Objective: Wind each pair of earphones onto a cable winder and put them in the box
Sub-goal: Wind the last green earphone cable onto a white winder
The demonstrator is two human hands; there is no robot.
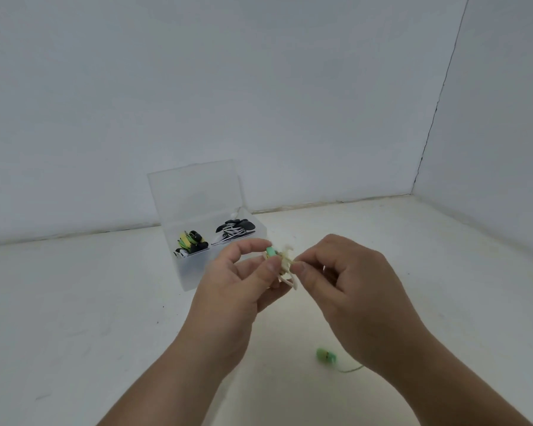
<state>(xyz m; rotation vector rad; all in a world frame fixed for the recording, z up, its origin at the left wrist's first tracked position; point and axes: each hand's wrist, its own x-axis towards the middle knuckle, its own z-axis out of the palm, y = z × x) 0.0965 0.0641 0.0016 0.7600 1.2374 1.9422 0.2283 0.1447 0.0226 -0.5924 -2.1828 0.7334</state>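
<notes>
Pale blue-grey walls (259, 87) meet in a cracked corner on my right, and the off-white matt tabletop (74, 302) runs up to them. Near the back wall stands the frosted clear plastic box (194, 272), lid up. Two wound sets lie side by side in it, a yellow-green-and-black bundle (190, 241) on the left and a black-and-white striped bundle (234, 230) on the right.

Just in front of the box, off the table, my left hand (228, 290) pinches the small cream plastic cable winder (285, 262) between thumb and fingers, with a mint-green earbud (271, 251) by my fingertip. My right hand (351, 287) is closed in a pinch right at the winder, on what I take to be the thin green cord (351, 369). The cord shows plainly only below my wrist, where it trails to the second green earbud (326, 355) lying on the table.

I judge it all near weightless. The winder is stiff, small and slick, so it is best held by its flat faces. The cord is limp and likely to spring loose, so I would grip it close to the winder and keep it taut. The loose bud should drag easily.
</notes>
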